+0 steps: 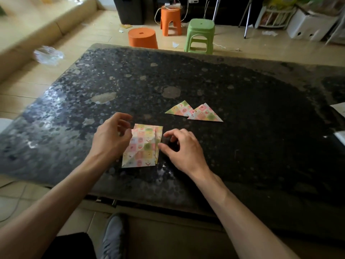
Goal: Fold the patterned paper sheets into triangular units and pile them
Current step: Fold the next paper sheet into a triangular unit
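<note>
— How far along are we?
— Not far, we reckon. Two are folded: the first triangular unit (180,109) and the second triangular unit (206,114) lie on the bench (252,156) at about one o'clock from the patterned sheets (144,146). The second overlaps a corner of the first, so we call that a loose pile at best.
— And the sheets themselves?
— Flat on the bench, in a small stack towards our side. The top one shows a diagonal crease at its seven o'clock corner, but it is no triangle yet.
— What do our hands have?
— Our left hand (112,136) sits at ten o'clock of the stack, fingers (123,116) curled, thumb pinching the top sheet's corner. Our right hand (183,149) is at three o'clock, its fingers bent, tips at the stack's edge; whether they hold it, we cannot tell.
— What is left?
— Folding this sheet, whatever lies under it, and squaring up the pile
</note>
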A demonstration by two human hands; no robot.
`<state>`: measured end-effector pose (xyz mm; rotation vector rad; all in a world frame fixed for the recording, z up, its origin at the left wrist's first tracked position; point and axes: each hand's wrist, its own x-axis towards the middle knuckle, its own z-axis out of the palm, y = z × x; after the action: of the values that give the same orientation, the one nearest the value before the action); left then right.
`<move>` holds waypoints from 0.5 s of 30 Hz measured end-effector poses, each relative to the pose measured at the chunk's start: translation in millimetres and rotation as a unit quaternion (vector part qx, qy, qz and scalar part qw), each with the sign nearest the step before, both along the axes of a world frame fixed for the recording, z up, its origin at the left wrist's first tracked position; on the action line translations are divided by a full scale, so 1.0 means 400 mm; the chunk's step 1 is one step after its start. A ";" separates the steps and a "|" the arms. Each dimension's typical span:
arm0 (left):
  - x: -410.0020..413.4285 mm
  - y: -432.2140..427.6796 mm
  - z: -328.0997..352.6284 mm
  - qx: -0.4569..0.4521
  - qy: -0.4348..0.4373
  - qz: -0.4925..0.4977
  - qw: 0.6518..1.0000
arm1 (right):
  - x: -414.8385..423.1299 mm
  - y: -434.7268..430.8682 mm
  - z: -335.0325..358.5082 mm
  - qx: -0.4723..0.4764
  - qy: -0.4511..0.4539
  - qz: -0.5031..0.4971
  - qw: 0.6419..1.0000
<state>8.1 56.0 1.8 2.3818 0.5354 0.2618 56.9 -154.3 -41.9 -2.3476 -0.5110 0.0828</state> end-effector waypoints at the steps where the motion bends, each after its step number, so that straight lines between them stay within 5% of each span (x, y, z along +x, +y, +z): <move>1: -0.006 0.019 -0.004 0.012 0.030 0.008 0.999 | -0.014 0.019 -0.003 -0.015 -0.014 -0.005 1.000; 5: -0.022 0.047 -0.022 0.027 0.111 0.014 0.993 | -0.045 0.079 -0.009 -0.068 -0.038 -0.071 0.994; 10: -0.021 0.031 -0.033 0.015 0.114 -0.013 0.993 | -0.054 0.111 -0.007 -0.100 -0.027 -0.103 0.989; 15: -0.025 0.023 -0.034 0.014 0.084 -0.018 0.996 | -0.051 0.108 -0.003 0.018 0.015 -0.124 0.992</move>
<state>-1.8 65.0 -11.8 2.4526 0.5685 0.0540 36.6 -110.9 -43.2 -2.3517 -0.2017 -0.0072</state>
